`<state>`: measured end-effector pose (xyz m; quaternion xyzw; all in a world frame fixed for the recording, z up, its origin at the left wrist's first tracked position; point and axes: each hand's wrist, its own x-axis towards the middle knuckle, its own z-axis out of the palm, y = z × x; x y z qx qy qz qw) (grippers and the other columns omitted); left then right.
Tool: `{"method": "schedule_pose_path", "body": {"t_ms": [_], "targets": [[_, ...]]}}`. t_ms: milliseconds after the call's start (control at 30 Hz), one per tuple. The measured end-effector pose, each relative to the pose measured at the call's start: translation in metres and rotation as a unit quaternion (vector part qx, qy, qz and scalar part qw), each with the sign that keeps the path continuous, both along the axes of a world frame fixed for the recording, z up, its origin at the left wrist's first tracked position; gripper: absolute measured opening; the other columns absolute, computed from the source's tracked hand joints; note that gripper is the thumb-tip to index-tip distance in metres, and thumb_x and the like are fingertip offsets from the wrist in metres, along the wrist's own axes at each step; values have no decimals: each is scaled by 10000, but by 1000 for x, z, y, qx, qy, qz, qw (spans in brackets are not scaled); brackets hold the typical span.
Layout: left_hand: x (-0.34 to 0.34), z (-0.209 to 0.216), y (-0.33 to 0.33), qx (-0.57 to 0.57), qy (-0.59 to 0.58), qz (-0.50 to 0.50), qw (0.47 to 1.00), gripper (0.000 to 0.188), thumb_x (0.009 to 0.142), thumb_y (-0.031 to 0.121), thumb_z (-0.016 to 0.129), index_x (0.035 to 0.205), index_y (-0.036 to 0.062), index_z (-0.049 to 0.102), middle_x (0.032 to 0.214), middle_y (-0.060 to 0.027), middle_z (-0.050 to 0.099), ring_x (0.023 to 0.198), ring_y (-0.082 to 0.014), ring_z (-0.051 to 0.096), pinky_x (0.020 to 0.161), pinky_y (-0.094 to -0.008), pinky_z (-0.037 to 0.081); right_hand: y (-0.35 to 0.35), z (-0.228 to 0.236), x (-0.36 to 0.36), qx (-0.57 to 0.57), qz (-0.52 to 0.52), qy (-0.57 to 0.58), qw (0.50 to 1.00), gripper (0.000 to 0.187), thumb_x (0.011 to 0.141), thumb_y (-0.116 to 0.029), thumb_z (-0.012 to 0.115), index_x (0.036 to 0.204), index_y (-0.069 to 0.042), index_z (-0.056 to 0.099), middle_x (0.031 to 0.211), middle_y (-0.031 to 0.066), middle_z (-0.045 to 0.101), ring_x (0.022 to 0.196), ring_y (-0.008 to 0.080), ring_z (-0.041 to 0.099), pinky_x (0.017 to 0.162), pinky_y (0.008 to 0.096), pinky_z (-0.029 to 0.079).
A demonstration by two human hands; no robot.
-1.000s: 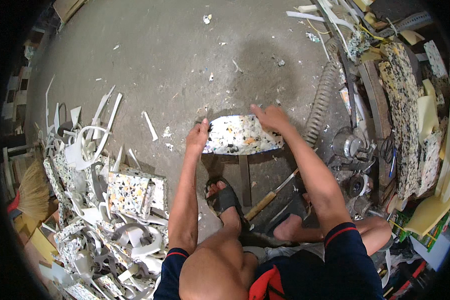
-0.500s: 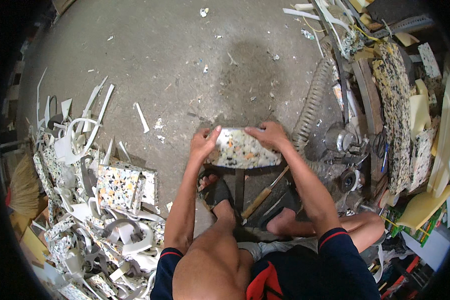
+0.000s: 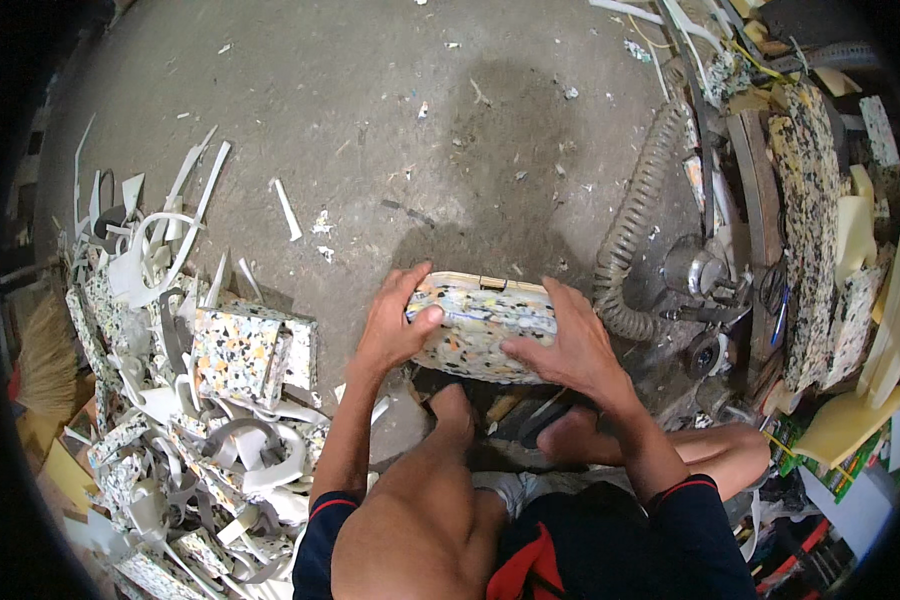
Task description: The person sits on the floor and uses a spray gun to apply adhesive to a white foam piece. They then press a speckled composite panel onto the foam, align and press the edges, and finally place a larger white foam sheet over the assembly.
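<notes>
A block of speckled foam [image 3: 480, 340], white with black, orange and yellow flecks, is held between my two hands above my feet. My left hand [image 3: 395, 325] grips its left end, thumb on the near face. Around the right end is my right hand [image 3: 577, 340], its thumb pressed on the face and its fingers over the far corner. A thin pale wood-coloured layer [image 3: 460, 277] runs along the far edge of the block, with a small dark metal-like piece near its middle. Below the block, a wooden handle [image 3: 505, 404] lies on the floor, mostly hidden.
Foam offcuts [image 3: 260, 470] and speckled foam pieces [image 3: 235, 350] are heaped at my left, beside a straw broom [image 3: 48, 365]. On the right lie a ribbed hose [image 3: 630, 240], metal machine parts [image 3: 695, 272] and a large speckled foam slab [image 3: 810, 230]. Small scraps dot the concrete floor [image 3: 350, 110].
The foam block has come nearer and tilted, so its far edge with the wood-coloured layer shows. My right hand has shifted down its face. The wooden handle is now mostly covered.
</notes>
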<state>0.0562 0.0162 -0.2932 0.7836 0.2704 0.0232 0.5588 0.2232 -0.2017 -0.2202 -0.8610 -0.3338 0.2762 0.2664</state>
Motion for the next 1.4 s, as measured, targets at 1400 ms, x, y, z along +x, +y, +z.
{"method": "schedule_pose_path", "body": {"t_ms": [1400], "targets": [[5,60,-16,167,-89,-90,978,832,603,594,893,1107,-29,667,935,-172,612,891,-362,609,773,-459,514,38,30,11,146,210,57,965,315,808,-164,797,1073,-26,697,1196,192,645,1152,371,593,974,445,473]]}}
